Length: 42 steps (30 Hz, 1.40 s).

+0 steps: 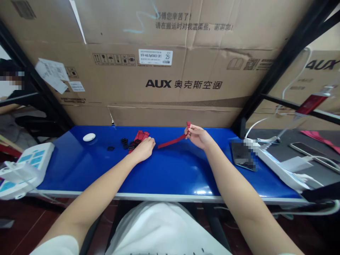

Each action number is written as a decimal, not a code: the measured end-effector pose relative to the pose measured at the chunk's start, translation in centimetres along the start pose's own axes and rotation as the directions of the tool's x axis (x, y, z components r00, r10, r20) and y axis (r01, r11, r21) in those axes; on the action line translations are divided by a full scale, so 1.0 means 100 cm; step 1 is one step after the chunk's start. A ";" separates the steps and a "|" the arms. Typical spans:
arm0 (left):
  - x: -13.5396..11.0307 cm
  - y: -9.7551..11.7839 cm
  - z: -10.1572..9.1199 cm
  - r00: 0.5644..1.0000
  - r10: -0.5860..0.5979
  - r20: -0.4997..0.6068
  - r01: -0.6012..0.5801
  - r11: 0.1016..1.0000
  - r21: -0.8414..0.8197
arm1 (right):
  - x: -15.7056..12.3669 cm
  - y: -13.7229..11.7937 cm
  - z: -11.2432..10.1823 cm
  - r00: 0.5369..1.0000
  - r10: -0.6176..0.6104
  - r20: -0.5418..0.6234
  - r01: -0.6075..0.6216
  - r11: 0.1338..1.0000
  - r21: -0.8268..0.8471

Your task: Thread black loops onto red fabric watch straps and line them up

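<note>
My right hand [198, 136] is raised a little over the blue table, its thumb and fingers pinched on a red webbing strap [172, 142]. One short end of the strap sticks up above the fingers, and the longer part slants down to the left. My left hand [145, 148] is at the right side of a pile of red straps [141, 135] and black plastic buckles [131, 146]. Its fingers are curled together, and whatever they hold, if anything, is hidden. One black buckle [111, 148] lies apart, left of the pile.
A white round object [89, 137] lies at the back left. White power strips stand at the left [39, 166] and right [278, 166]. A dark phone [243, 156] lies near the right edge. Large cardboard boxes [183, 95] wall off the back. A person [13, 81] is at far left.
</note>
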State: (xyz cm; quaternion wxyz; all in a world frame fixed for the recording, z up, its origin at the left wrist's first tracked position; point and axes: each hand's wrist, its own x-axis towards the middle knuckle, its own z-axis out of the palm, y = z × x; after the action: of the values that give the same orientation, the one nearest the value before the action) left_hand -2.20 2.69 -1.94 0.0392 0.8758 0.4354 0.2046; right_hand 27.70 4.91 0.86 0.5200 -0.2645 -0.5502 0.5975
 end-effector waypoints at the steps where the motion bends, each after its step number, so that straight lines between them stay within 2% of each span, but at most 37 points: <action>1: 0.000 -0.003 0.000 1.000 -0.019 0.008 0.018 0.998 0.068 | 0.000 0.001 -0.007 0.998 0.057 0.016 -0.057 0.998 -0.026; 3: -0.001 -0.005 -0.001 0.999 -0.053 0.012 0.050 0.984 0.171 | 0.003 0.005 -0.018 0.991 0.132 -0.034 -0.135 0.987 -0.092; 4: -0.001 -0.004 -0.002 0.998 -0.066 0.010 0.063 0.977 0.202 | 0.005 0.007 -0.022 0.986 0.123 -0.113 -0.138 0.980 -0.141; 6: -0.001 -0.001 -0.002 0.995 -0.096 0.013 0.091 0.971 0.221 | 0.010 0.010 -0.025 0.948 0.029 -0.316 -0.129 0.945 -0.301; 8: -0.001 0.002 -0.003 0.993 -0.119 0.025 0.111 0.973 0.201 | 0.013 0.012 -0.019 0.899 -0.110 -0.424 -0.157 0.823 -0.546; 9: -0.001 0.003 -0.003 0.992 -0.123 0.032 0.115 0.976 0.185 | 0.012 0.013 -0.012 0.899 -0.161 -0.408 -0.177 0.720 -0.671; 10: -0.001 0.002 -0.002 0.992 -0.124 0.035 0.117 0.979 0.169 | 0.011 0.014 -0.004 0.918 -0.196 -0.344 -0.170 0.590 -0.789; 11: -0.001 0.001 -0.001 0.992 -0.124 0.036 0.117 0.981 0.154 | 0.009 0.016 0.006 0.943 -0.226 -0.244 -0.118 0.459 -0.880; 12: -0.001 0.000 0.000 0.991 -0.126 0.035 0.120 0.983 0.141 | 0.006 0.019 0.018 0.975 -0.188 -0.116 -0.040 0.366 -0.930; 13: -0.001 -0.001 0.000 0.991 -0.131 0.033 0.126 0.984 0.124 | 0.002 0.022 0.029 0.993 -0.117 -0.009 0.030 0.321 -0.946; 15: -0.001 -0.005 0.002 0.988 -0.152 0.021 0.151 0.986 0.068 | -0.003 0.029 0.050 0.991 0.018 0.132 0.120 0.308 -0.944; 17: -0.001 -0.007 0.001 0.986 -0.166 -0.010 0.166 0.986 -0.021 | -0.006 0.035 0.065 0.978 0.084 0.189 0.156 0.298 -0.942; 20: 0.000 -0.006 -0.001 0.982 -0.175 -0.074 0.154 0.961 -0.228 | -0.006 0.042 0.070 0.979 0.096 0.181 0.142 0.320 -0.937; 22: 0.001 -0.003 -0.003 0.973 -0.201 -0.115 0.140 0.907 -0.398 | -0.004 0.043 0.068 0.982 0.098 0.160 0.106 0.414 -0.904; 25: 0.002 0.003 -0.004 0.953 -0.284 -0.103 0.151 0.744 -0.651 | -0.003 0.043 0.064 0.984 0.111 0.137 0.045 0.593 -0.804; 28: 0.003 0.012 -0.004 0.944 -0.328 -0.022 0.171 0.547 -0.820 | -0.005 0.040 0.066 0.988 0.121 0.091 -0.021 0.704 -0.710; 31: 0.003 0.019 -0.005 0.945 -0.324 0.031 0.165 0.393 -0.905 | -0.008 0.036 0.072 0.990 0.120 0.073 -0.046 0.770 -0.636; 33: 0.003 0.023 -0.006 0.948 -0.312 0.060 0.165 0.321 -0.933 | -0.009 0.034 0.075 0.991 0.094 0.092 -0.021 0.802 -0.597; 38: 0.001 0.026 -0.005 0.952 -0.281 0.121 0.187 0.221 -0.957 | -0.007 0.037 0.077 0.984 0.055 0.171 0.040 0.860 -0.508; 42: 0.002 0.029 0.001 0.947 -0.280 0.159 0.208 0.156 -0.966 | -0.004 0.041 0.081 0.987 0.016 0.160 0.048 0.921 -0.386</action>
State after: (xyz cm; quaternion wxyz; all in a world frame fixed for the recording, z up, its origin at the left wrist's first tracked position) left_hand 0.07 1.07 -1.26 0.6014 0.5650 0.3439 0.4482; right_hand 19.29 2.01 -1.04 0.4163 -0.3092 -0.6998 0.4914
